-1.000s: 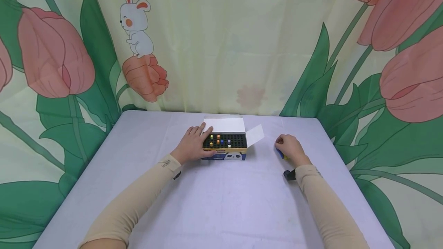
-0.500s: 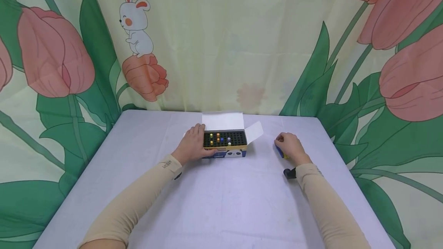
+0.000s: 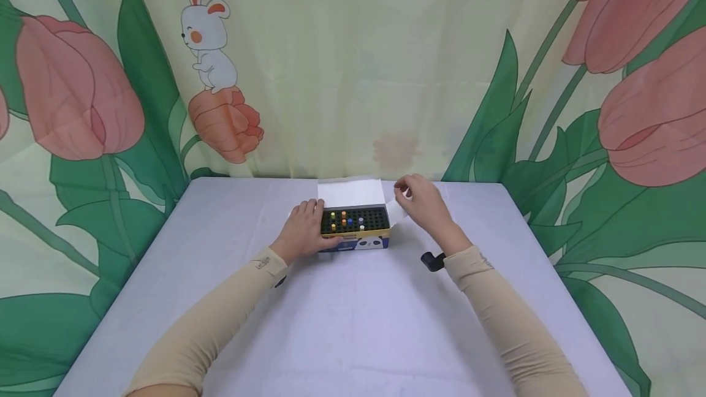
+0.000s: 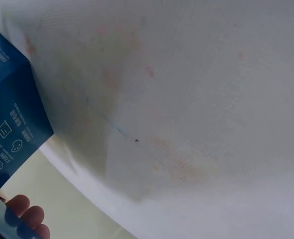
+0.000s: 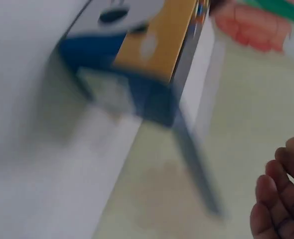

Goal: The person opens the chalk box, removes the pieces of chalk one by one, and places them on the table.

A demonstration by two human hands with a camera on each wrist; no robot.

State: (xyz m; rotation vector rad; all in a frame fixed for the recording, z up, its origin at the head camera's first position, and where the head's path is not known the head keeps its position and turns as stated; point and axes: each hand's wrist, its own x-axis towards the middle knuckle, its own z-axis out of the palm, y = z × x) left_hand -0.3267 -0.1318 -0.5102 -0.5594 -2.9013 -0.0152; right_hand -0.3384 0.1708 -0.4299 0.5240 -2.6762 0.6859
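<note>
A blue and yellow cardboard box with a panda face on its front stands in the middle of the table. Inside is a black rack of round holes, with several small coloured round ends showing on its left half. My left hand holds the box's left end, thumb along the front; its fingertips show beyond the box in the left wrist view. My right hand hovers over the box's right flap, thumb and forefinger close together. Whether anything is between them is too small to tell.
A white lid stands open at the back of the box, and a side flap sticks out at its right end. The table has a white cloth. A printed curtain hangs behind.
My right hand has moved left and away from me, from a blue and yellow thing on the right to the box's flap. That thing is out of sight. My left hand stays on the box.
</note>
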